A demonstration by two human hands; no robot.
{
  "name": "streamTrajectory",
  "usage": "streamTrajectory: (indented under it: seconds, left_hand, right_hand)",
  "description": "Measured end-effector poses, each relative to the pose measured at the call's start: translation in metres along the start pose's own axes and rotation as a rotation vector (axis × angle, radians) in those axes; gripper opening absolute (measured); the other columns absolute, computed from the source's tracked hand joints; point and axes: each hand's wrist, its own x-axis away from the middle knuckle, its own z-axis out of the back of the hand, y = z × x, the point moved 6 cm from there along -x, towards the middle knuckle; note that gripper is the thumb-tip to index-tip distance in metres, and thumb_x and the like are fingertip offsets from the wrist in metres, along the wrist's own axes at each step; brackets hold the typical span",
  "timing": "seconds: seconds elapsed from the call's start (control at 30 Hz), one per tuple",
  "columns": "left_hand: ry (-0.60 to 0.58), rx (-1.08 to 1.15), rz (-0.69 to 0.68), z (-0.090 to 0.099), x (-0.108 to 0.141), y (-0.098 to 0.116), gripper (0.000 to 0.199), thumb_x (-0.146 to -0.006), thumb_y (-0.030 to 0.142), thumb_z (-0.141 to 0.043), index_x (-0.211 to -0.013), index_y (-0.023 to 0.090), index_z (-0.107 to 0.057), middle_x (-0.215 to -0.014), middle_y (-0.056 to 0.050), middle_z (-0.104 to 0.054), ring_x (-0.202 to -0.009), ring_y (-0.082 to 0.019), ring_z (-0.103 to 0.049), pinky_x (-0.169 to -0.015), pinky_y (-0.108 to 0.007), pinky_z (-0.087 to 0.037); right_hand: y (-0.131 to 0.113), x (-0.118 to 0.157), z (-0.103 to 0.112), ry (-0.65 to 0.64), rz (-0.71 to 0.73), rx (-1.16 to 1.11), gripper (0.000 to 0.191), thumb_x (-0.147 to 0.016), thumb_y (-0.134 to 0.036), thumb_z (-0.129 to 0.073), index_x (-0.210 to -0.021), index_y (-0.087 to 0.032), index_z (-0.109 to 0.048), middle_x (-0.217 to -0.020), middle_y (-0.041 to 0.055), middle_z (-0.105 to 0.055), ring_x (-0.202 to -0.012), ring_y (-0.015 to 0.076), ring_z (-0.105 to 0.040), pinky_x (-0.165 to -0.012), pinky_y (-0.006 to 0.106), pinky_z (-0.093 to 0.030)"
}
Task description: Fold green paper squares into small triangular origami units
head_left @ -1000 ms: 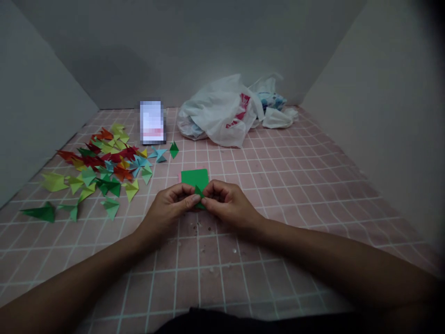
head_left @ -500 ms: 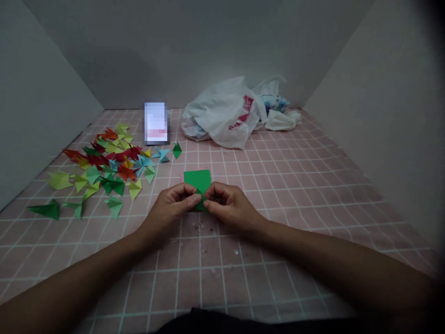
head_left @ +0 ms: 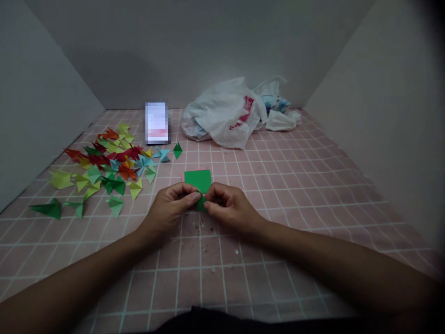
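Between my two hands is a small folded piece of green paper (head_left: 201,203). My left hand (head_left: 174,200) pinches its left side between thumb and curled fingers. From the right, my right hand (head_left: 231,204) grips the same piece with thumb and forefinger. Just beyond the fingers a flat green square of paper (head_left: 197,180) lies on the cloth, with a pink edge showing at its left. My fingers hide part of the folded piece.
Many folded paper shapes (head_left: 113,184) in several colours lie to the left. Behind them stands a lit, blurred screen (head_left: 156,122). White plastic bags (head_left: 222,113) rest near the back wall. Small scraps dot the pink checked cloth (head_left: 285,185) near my wrists.
The small green piece has turned slightly between my fingertips. Both hands keep nearly the same place and grip.
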Motion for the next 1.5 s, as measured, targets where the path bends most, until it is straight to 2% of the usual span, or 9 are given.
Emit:
streamTrajectory:
  seconds: [0.27,0.47,0.67,0.8,0.9,1.03,1.2,1.33,1.5]
  left_hand:
    - [-0.018,0.085,0.029,-0.002,-0.001,-0.003,0.024,-0.066,0.028,-0.086,-0.075,0.015,-0.068,-0.067,0.004,-0.065,-0.061,-0.008,-0.057,-0.062,-0.019,-0.046]
    - [-0.099,-0.057,0.056,-0.006,0.000,-0.002,0.025,-0.072,0.033,-0.082,-0.074,0.015,-0.065,-0.068,0.003,-0.065,-0.061,-0.009,-0.060,-0.062,-0.021,-0.049]
    - [-0.126,-0.117,0.071,-0.006,0.000,-0.004,0.026,-0.076,0.038,-0.078,-0.078,0.015,-0.064,-0.065,0.002,-0.066,-0.056,-0.010,-0.061,-0.058,-0.022,-0.050]
    - [-0.153,-0.163,0.057,-0.005,-0.001,-0.002,0.026,-0.079,0.038,-0.074,-0.076,0.016,-0.062,-0.059,0.003,-0.063,-0.054,-0.010,-0.058,-0.057,-0.022,-0.047]
    - [-0.209,-0.190,0.059,-0.006,-0.001,-0.003,0.027,-0.080,0.039,-0.073,-0.073,0.016,-0.061,-0.058,0.003,-0.060,-0.052,-0.009,-0.054,-0.055,-0.021,-0.044]
    - [-0.329,-0.230,0.129,-0.010,0.001,-0.006,0.028,-0.080,0.041,-0.072,-0.073,0.016,-0.061,-0.058,0.005,-0.057,-0.052,-0.008,-0.052,-0.054,-0.022,-0.041]
    - [-0.381,-0.267,0.195,-0.010,0.000,-0.009,0.029,-0.079,0.043,-0.073,-0.075,0.017,-0.061,-0.056,0.006,-0.055,-0.050,-0.008,-0.049,-0.052,-0.022,-0.040]
    - [-0.378,-0.228,0.189,-0.008,-0.002,-0.010,0.028,-0.078,0.042,-0.073,-0.077,0.017,-0.061,-0.057,0.006,-0.056,-0.050,-0.009,-0.050,-0.052,-0.023,-0.041]
    - [-0.290,-0.184,0.125,-0.005,-0.003,-0.005,0.027,-0.077,0.039,-0.075,-0.075,0.016,-0.061,-0.059,0.005,-0.059,-0.053,-0.008,-0.052,-0.055,-0.021,-0.042]
  right_hand:
    - [0.003,0.000,0.000,0.017,-0.047,-0.082,0.016,-0.077,-0.026,-0.063,-0.069,-0.020,-0.051,-0.062,-0.0044,-0.047,-0.061,0.0111,-0.041,-0.054,0.024,-0.030]
    - [0.005,0.000,0.005,0.071,-0.045,-0.128,0.018,-0.077,-0.028,-0.066,-0.069,-0.019,-0.052,-0.061,-0.0046,-0.049,-0.057,0.0099,-0.042,-0.052,0.023,-0.031]
    - [0.007,0.000,0.004,0.076,-0.041,-0.182,0.018,-0.078,-0.028,-0.067,-0.071,-0.019,-0.054,-0.060,-0.0048,-0.052,-0.052,0.0087,-0.044,-0.048,0.023,-0.032]
    - [0.011,0.000,0.004,0.077,-0.092,-0.229,0.020,-0.079,-0.030,-0.068,-0.072,-0.020,-0.053,-0.057,-0.0064,-0.051,-0.046,0.0075,-0.043,-0.044,0.021,-0.032]
    - [0.012,-0.001,0.003,0.027,-0.129,-0.295,0.024,-0.082,-0.035,-0.067,-0.071,-0.020,-0.052,-0.053,-0.0066,-0.051,-0.043,0.0074,-0.044,-0.042,0.021,-0.033]
    - [0.014,-0.002,0.001,-0.034,-0.177,-0.343,0.027,-0.083,-0.039,-0.067,-0.071,-0.020,-0.053,-0.047,-0.0068,-0.052,-0.039,0.0080,-0.045,-0.039,0.020,-0.033]
    - [0.016,-0.001,0.004,0.019,-0.198,-0.266,0.033,-0.086,-0.037,-0.062,-0.061,-0.020,-0.050,-0.042,-0.0072,-0.047,-0.033,0.0058,-0.039,-0.034,0.018,-0.026]
    - [0.016,-0.003,0.006,0.042,-0.203,-0.341,0.035,-0.088,-0.044,-0.059,-0.065,-0.019,-0.055,-0.049,-0.0058,-0.053,-0.034,0.0058,-0.044,-0.034,0.019,-0.030]
    - [0.013,-0.004,0.006,0.010,-0.179,-0.397,0.040,-0.090,-0.053,-0.057,-0.070,-0.019,-0.055,-0.052,-0.0058,-0.053,-0.036,0.0059,-0.045,-0.035,0.018,-0.032]
